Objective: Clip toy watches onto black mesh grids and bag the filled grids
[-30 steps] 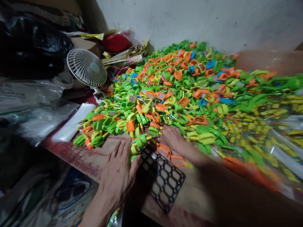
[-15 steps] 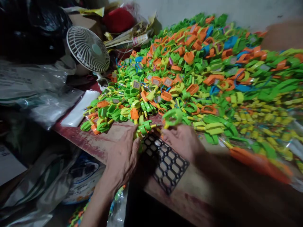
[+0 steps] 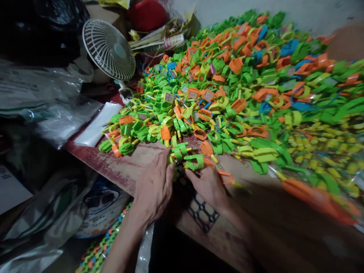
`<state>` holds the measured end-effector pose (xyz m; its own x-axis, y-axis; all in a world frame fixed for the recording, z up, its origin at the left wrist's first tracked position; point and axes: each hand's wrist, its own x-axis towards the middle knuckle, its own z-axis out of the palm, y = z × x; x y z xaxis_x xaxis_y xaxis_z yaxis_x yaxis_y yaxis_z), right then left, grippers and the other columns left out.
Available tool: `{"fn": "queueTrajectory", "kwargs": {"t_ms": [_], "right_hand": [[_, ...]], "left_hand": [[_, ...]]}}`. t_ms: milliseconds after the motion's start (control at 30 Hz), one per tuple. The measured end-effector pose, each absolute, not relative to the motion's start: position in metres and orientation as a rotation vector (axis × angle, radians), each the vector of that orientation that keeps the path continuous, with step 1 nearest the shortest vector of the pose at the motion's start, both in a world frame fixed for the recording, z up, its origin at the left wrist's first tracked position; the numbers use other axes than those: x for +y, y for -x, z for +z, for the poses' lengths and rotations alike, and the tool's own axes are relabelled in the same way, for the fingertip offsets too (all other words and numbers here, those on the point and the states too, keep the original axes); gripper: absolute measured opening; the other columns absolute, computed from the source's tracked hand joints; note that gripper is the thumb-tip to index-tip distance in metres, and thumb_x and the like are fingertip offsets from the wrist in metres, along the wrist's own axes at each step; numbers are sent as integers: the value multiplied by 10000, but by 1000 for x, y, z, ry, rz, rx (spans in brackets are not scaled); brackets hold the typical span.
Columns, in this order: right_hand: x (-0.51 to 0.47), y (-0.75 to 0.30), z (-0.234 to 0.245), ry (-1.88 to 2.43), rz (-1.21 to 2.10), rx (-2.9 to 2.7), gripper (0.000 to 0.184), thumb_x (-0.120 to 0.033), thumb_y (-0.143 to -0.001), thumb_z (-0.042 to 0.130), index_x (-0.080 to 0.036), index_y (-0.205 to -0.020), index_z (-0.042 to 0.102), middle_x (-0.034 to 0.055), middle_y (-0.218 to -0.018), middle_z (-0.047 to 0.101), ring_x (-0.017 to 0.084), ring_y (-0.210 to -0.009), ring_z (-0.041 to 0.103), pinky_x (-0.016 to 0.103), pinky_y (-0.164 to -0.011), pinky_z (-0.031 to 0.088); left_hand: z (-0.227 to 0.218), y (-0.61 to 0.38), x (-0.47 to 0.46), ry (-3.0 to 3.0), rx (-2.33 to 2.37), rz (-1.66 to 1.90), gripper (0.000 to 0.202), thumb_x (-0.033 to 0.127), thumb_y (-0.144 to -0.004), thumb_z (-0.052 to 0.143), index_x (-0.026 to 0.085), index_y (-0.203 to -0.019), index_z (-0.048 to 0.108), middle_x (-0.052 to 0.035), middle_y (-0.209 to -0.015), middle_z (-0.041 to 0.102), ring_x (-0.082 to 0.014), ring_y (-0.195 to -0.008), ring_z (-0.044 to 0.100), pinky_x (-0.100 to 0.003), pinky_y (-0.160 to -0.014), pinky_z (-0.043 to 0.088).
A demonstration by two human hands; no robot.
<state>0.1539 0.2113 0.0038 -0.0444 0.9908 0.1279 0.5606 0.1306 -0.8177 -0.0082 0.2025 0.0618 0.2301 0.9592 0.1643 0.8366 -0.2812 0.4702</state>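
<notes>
My left hand [image 3: 155, 185] is closed around a small bunch of green plastic toy-watch bands [image 3: 179, 151] with yellow-ended sticks, at the far end of a black plastic grid [image 3: 203, 214]. To its right, my right hand [image 3: 209, 185] pinches a single green toy watch [image 3: 195, 162] close beside that bunch. My right fingertips are partly hidden behind it. The grid lies on the table under and between both hands, its far part covered by them. Just past my right hand lie an orange toy watch [image 3: 206, 148] and another orange band [image 3: 225, 177].
A large heap of green, orange and blue toy watches [image 3: 236, 66] fills the back and right of the worn table [image 3: 125, 165]. Yellow-capped pieces [image 3: 318, 146] lie at right. A fan [image 3: 109, 49], white plastic bags [image 3: 98, 125] and a patterned sack [image 3: 98, 208] are at left.
My right hand has moved left and nearer with the green toy watch, bringing it against the bunch at my left hand. The orange pieces beyond now show. The view has shifted slightly.
</notes>
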Motion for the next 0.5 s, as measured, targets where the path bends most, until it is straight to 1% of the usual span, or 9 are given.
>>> {"fn": "queueTrajectory", "kwargs": {"t_ms": [67, 133, 200, 233, 300, 367, 433, 500], "right_hand": [[208, -150, 2, 1492, 700, -1721, 176, -224, -856, 576, -176, -741, 700, 58, -699, 732, 196, -630, 682, 279, -627, 510], [200, -151, 1, 1421, 598, -1738, 157, -232, -861, 579, -183, -792, 711, 60, -752, 745, 199, -694, 701, 276, -676, 529], [190, -161, 3, 1346, 444, -1743, 157, -274, -876, 579, -198, -856, 715, 56, -804, 752, 196, -748, 708, 268, -701, 534], [188, -169, 5, 1349, 349, -1735, 172, -305, -885, 575, -205, -847, 710, 54, -790, 747, 194, -737, 703, 265, -683, 530], [191, -191, 11, 1473, 145, -1686, 248, -371, -896, 565, -210, -739, 670, 43, -665, 699, 185, -630, 661, 264, -598, 491], [204, -218, 17, 1685, -16, -1640, 326, -422, -881, 582, -213, -631, 589, 16, -530, 601, 164, -510, 572, 262, -518, 409], [220, -245, 19, 1836, -35, -1730, 337, -434, -855, 600, -212, -607, 543, -4, -488, 548, 143, -454, 497, 259, -481, 329], [230, -265, 15, 1915, -50, -1846, 328, -446, -854, 589, -203, -636, 559, 9, -528, 567, 144, -476, 497, 266, -493, 309]], "left_hand": [[62, 8, 202, -2217, 1693, 604, 484, 349, -1003, 277, 133, -1422, 387, -163, -1385, 554, -286, -1254, 554, -485, -1048, 461], [62, 9, 202, -2230, 1711, 594, 485, 339, -1000, 275, 120, -1417, 393, -170, -1388, 552, -286, -1251, 558, -481, -1045, 465], [62, 9, 202, -2254, 1713, 590, 482, 331, -1001, 270, 119, -1415, 396, -166, -1385, 557, -276, -1245, 564, -464, -1037, 476], [62, 9, 202, -2264, 1711, 591, 480, 329, -1002, 267, 119, -1414, 399, -163, -1382, 561, -270, -1242, 567, -453, -1035, 480], [61, 10, 202, -2274, 1708, 591, 480, 329, -1002, 267, 116, -1407, 408, -160, -1364, 576, -262, -1228, 579, -439, -1028, 487], [61, 10, 203, -2274, 1710, 597, 484, 341, -1000, 266, 116, -1401, 419, -160, -1349, 587, -262, -1215, 588, -438, -1024, 490], [62, 10, 204, -2269, 1718, 606, 490, 362, -1000, 259, 128, -1397, 427, -155, -1361, 579, -266, -1227, 580, -448, -1032, 483], [62, 10, 204, -2250, 1721, 603, 506, 390, -998, 252, 136, -1400, 428, -154, -1403, 546, -278, -1270, 545, -466, -1052, 466]]}}
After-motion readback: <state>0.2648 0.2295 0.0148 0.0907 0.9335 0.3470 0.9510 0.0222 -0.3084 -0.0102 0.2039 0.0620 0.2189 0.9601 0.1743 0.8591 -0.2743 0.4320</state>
